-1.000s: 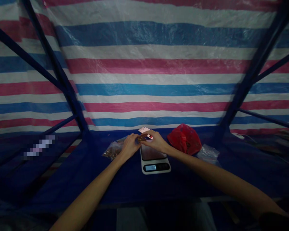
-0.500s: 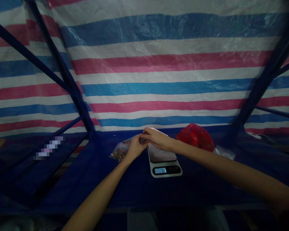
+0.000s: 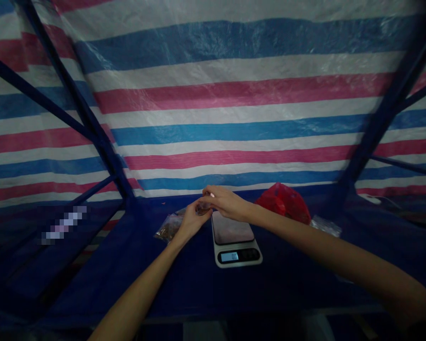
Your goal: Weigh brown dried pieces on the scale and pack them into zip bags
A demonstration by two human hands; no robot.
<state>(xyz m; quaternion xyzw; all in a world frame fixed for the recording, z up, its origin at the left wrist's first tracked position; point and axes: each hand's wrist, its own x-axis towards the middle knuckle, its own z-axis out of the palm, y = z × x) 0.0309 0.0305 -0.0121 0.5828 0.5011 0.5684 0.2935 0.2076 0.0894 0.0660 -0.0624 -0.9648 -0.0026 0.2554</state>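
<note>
Nearest the camera, 2 bare forearms are reaching out over the dark blue table (image 3: 206, 284) and meeting just behind the scale (image 3: 236, 240). The scale's platform is sitting bare and its small lit display is showing digits too blurred to read, though they may be a zero; no brand or other writing is legible anywhere in view. Compared with a second ago, both hands are staying pressed together over the same small packet (image 3: 201, 208), and the pink card that was showing behind them is no longer in view, so the work on the packet appears to be continuing rather than finished. The left hand (image 3: 190, 221) is pinching the packet from below, fingers closed on it. The right hand (image 3: 227, 203) is curling over it from above, fingers narrow and also gripping it. The packet is being held off the table, just behind the scale's far left corner. Left of the hands, a clear bag (image 3: 167, 228) of brownish pieces is lying on the table. To the right, a red bag (image 3: 286, 202) is sitting near a crumpled clear one. Beyond everything, a striped tarp (image 3: 234, 94) is hanging behind blue frame poles.
</note>
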